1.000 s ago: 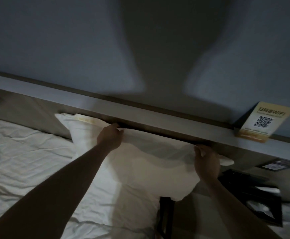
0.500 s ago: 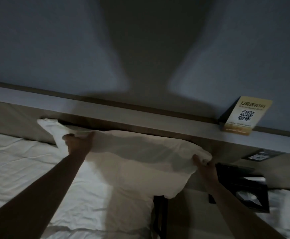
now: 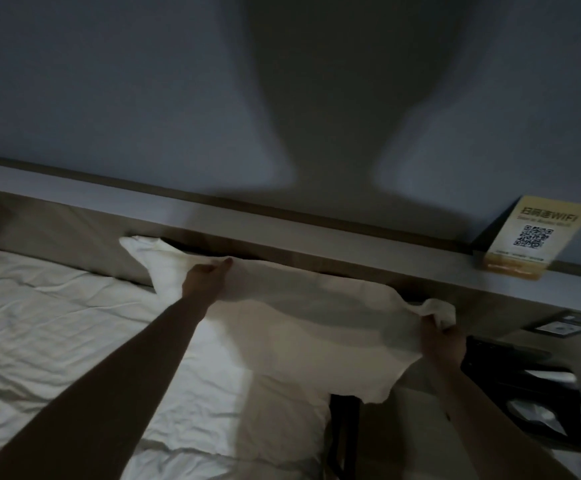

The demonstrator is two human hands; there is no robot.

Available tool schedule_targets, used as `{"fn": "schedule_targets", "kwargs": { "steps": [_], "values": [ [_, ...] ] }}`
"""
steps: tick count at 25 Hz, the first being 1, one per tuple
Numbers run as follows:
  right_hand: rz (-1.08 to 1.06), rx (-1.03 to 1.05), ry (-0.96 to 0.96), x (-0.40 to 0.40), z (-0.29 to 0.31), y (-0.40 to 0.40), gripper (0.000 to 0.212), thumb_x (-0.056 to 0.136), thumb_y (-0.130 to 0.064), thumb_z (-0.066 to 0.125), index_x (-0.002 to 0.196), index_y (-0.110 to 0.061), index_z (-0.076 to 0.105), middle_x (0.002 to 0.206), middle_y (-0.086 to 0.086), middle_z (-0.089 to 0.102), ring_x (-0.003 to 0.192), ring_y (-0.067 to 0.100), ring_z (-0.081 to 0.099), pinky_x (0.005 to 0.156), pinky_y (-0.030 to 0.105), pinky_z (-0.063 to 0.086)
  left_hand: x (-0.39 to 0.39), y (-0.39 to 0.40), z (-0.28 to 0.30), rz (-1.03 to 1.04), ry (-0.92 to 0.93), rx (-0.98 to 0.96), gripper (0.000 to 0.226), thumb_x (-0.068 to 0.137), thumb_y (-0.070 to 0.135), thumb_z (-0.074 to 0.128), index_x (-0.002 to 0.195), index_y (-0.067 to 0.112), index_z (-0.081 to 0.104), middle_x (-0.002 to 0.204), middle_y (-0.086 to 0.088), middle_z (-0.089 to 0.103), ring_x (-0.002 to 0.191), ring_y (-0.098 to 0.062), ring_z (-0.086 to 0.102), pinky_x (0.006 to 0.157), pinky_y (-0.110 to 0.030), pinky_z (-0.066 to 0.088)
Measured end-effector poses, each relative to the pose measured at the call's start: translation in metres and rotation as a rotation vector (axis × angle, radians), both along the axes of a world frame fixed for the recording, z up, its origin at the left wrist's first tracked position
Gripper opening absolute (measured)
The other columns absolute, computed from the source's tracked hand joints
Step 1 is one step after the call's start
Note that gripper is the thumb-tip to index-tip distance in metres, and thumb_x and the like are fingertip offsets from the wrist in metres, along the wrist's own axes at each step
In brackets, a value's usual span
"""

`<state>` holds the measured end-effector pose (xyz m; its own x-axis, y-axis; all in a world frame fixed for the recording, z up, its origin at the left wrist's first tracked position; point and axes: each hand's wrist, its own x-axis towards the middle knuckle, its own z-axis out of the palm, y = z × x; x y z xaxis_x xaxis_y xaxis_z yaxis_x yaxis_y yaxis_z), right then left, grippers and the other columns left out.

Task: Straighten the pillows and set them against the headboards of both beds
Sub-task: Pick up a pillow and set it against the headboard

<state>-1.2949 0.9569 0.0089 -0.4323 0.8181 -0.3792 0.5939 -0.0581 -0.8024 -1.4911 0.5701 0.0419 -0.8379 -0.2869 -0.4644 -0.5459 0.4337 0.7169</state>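
Observation:
A white pillow [image 3: 303,327] stands at the head of the left bed, leaning against the wooden headboard [image 3: 67,233]. My left hand [image 3: 206,282] pinches its top edge a little in from the upper left corner. My right hand [image 3: 441,337] grips the bunched upper right corner. The pillow's lower right corner hangs past the bed's edge over the dark gap. The room is dim.
The white bedsheet [image 3: 74,341] spreads out to the left. A yellow WiFi QR card [image 3: 535,237] stands on the headboard ledge at right. Below it are a wall switch panel [image 3: 559,327] and a black tissue box [image 3: 531,393] on the nightstand. A second bed's edge shows at far right.
The pillow's top edge has been pulled more level along the headboard. My left hand shifted along that edge and my right hand now grasps the corner from below.

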Motion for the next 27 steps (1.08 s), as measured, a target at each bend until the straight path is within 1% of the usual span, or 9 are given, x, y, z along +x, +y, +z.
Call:
{"fn": "schedule_targets", "kwargs": {
  "steps": [3, 6, 9, 12, 16, 19, 23, 25, 27],
  "values": [
    [0.022, 0.103, -0.002, 0.001, 0.008, -0.016, 0.071, 0.089, -0.030, 0.077, 0.143, 0.001, 0.044, 0.145, 0.027, 0.050, 0.133, 0.046, 0.050, 0.105, 0.056, 0.046, 0.003, 0.004, 0.003, 0.064, 0.020, 0.064, 0.078, 0.072, 0.065, 0.074, 0.128, 0.011, 0.065, 0.116, -0.013, 0.071, 0.105, -0.037, 0.069, 0.093, -0.052, 0.060],
    [0.189, 0.412, 0.050, 0.025, 0.016, -0.048, 0.091, 0.080, -0.021, 0.085, 0.153, -0.007, 0.032, 0.156, 0.019, 0.035, 0.141, 0.040, 0.036, 0.113, 0.059, 0.039, -0.003, -0.004, 0.003, 0.111, 0.013, 0.099, 0.072, 0.069, 0.067, 0.071, 0.118, 0.014, 0.070, 0.111, -0.012, 0.074, 0.103, -0.035, 0.071, 0.093, -0.051, 0.060],
    [0.478, 0.550, 0.082, 0.018, 0.024, -0.066, 0.074, 0.086, -0.023, 0.079, 0.148, -0.020, 0.040, 0.152, 0.008, 0.042, 0.132, 0.032, 0.048, 0.106, 0.055, 0.049, -0.018, -0.010, 0.009, 0.159, -0.023, 0.134, 0.049, 0.082, 0.061, 0.066, 0.091, 0.014, 0.076, 0.090, -0.011, 0.078, 0.089, -0.032, 0.075, 0.084, -0.046, 0.064],
    [0.656, 0.494, 0.136, -0.009, 0.022, -0.065, 0.065, 0.090, -0.022, 0.077, 0.147, -0.024, 0.044, 0.148, 0.005, 0.044, 0.115, 0.022, 0.059, 0.091, 0.046, 0.059, -0.032, -0.008, 0.011, 0.168, -0.081, 0.172, 0.045, 0.091, 0.049, 0.065, 0.096, 0.005, 0.072, 0.087, -0.014, 0.076, 0.078, -0.031, 0.073, 0.065, -0.039, 0.062],
    [0.766, 0.612, 0.079, -0.028, 0.011, -0.059, 0.056, 0.089, -0.019, 0.077, 0.139, -0.019, 0.051, 0.140, 0.010, 0.053, 0.125, 0.032, 0.058, 0.102, 0.051, 0.055, -0.043, -0.005, 0.012, 0.106, -0.100, 0.053, 0.047, 0.099, 0.040, 0.054, 0.113, -0.001, 0.069, 0.104, -0.017, 0.075, 0.100, -0.035, 0.071, 0.092, -0.044, 0.060],
    [0.777, 0.633, 0.025, -0.023, 0.004, -0.050, 0.057, 0.088, -0.018, 0.078, 0.139, -0.019, 0.052, 0.139, 0.011, 0.055, 0.128, 0.036, 0.055, 0.105, 0.053, 0.051, -0.034, 0.009, 0.019, 0.066, 0.044, -0.021, 0.040, 0.103, 0.035, 0.048, 0.103, 0.004, 0.073, 0.096, -0.013, 0.068, 0.099, -0.034, 0.064, 0.090, -0.039, 0.051],
    [0.759, 0.622, -0.045, -0.012, -0.007, -0.039, 0.063, 0.089, -0.025, 0.076, 0.146, -0.018, 0.050, 0.148, 0.011, 0.053, 0.138, 0.036, 0.047, 0.110, 0.057, 0.045, -0.021, 0.012, 0.013, -0.024, 0.173, 0.048, 0.025, 0.095, 0.030, 0.058, 0.091, 0.009, 0.073, 0.099, -0.015, 0.076, 0.100, -0.037, 0.068, 0.092, -0.048, 0.058],
    [0.837, 0.633, -0.070, -0.008, -0.014, -0.040, 0.062, 0.091, -0.032, 0.073, 0.147, -0.022, 0.048, 0.150, 0.007, 0.052, 0.142, 0.034, 0.045, 0.112, 0.057, 0.043, -0.014, 0.010, 0.008, -0.117, 0.137, -0.042, 0.027, 0.092, 0.034, 0.064, 0.105, 0.012, 0.072, 0.107, -0.015, 0.075, 0.106, -0.038, 0.068, 0.096, -0.047, 0.056],
    [0.916, 0.667, -0.112, -0.004, -0.020, -0.043, 0.063, 0.091, -0.042, 0.071, 0.147, -0.025, 0.048, 0.151, 0.002, 0.051, 0.142, 0.030, 0.044, 0.116, 0.055, 0.039, 0.004, 0.012, 0.001, -0.271, 0.159, -0.226, 0.045, 0.095, 0.037, 0.066, 0.129, 0.009, 0.062, 0.126, -0.016, 0.068, 0.119, -0.037, 0.062, 0.103, -0.044, 0.049]
  ]
}}
